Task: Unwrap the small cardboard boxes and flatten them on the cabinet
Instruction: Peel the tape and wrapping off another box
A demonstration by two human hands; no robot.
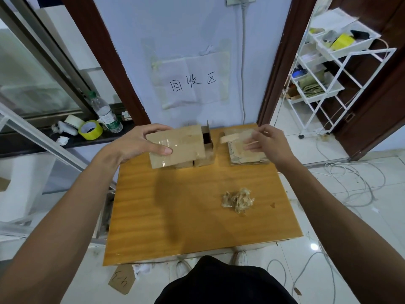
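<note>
Head view, single frame. My left hand (140,143) holds a cardboard box (177,147) just above the far edge of the counter (186,220), left of centre. The grip is closed on the box: thumb on the near broad face, fingers curled over the top far edge. The box's long axis runs left to right, roughly parallel to the far edge, with the right end sitting slightly lower. The broad face tips toward the camera, and glossy tape shows across it. At the right end a flap stands upright beside a dark opening. I cannot tell whether these belong to the held box or to one behind it. More small boxes (205,160) sit on the counter under the held box's lower right corner. I cannot tell whether they touch it. My right hand (266,142) is raised near the far right corner, pinching a tape strip (233,136) between thumb and fingertips. The strip runs leftward from the fingers, its pale free end pointing at the box but apart from it. Below that hand a stack of flattened cardboard (245,157) lies flat at the far right corner. A wad of crumpled tape (237,199) lies right of centre, well apart from both hands.
</note>
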